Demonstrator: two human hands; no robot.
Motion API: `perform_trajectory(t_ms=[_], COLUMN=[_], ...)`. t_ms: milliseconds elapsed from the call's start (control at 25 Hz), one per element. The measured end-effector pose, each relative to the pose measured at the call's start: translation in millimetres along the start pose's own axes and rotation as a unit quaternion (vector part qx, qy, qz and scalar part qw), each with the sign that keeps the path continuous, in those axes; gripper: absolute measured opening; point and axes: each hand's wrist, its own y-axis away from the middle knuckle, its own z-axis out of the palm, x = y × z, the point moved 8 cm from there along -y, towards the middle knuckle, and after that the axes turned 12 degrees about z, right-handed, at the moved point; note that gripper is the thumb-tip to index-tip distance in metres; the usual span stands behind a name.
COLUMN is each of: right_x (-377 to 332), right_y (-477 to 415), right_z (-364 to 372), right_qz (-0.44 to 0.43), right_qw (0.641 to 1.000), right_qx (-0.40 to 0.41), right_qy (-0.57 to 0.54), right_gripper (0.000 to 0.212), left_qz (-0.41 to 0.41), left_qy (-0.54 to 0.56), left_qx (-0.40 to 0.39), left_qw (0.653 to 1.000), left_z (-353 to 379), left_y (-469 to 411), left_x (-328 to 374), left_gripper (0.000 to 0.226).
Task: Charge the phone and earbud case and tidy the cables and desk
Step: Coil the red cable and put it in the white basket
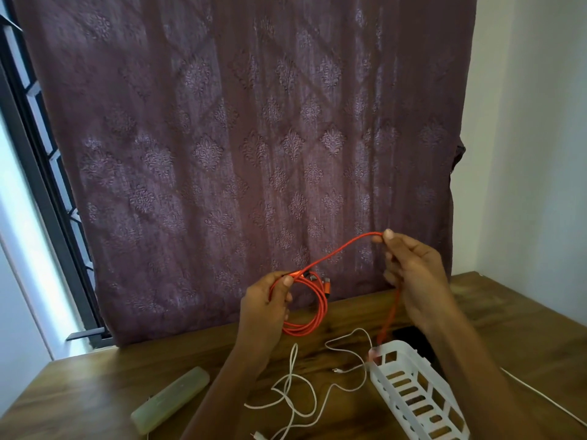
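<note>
Left hand (270,300): gripping the wound loops of the orange cable (301,331), holding them up over the desk (95,392) close to its far edge.
Right hand (413,277): pinching a single strand of that cable between thumb and fingertip, sitting higher than the coil and to its right.
Free length: rising from the coil to the right pinch, then dropping almost straight down to the far corner of the white basket (379,381); blurring there, so not telling whether touching the rim or going inside.
Nearer hand: right, being directly above the hanging tail.
Next move, judging: carrying the pinched strand left to the coil, drawing the tail up.
White cable (295,385): lying tangled towards the desk's near edge, untouched.
</note>
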Motion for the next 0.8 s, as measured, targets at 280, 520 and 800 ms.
perform_trajectory(t_ms=[280,520,800], right_x=[39,59,49], right_y=[-2,10,16], right_z=[1,41,59], right_qz=[0.015,0.052,0.028], right_qw=[0.988,0.99,0.981], right_qx=[0.01,-0.117,-0.146], right_qy=[0.155,0.057,0.126], right_gripper=[0.018,0.021,0.018], left_qz=[-0.055,-0.049,-0.058], left_qy=[0.14,0.121,0.063], left_qx=[0.063,0.102,0.032], left_qw=[0.987,0.986,0.996], left_z=[-2,3,6], left_y=[1,3,3], left_x=[6,5,-4], left_gripper=[0.028,0.025,0.014])
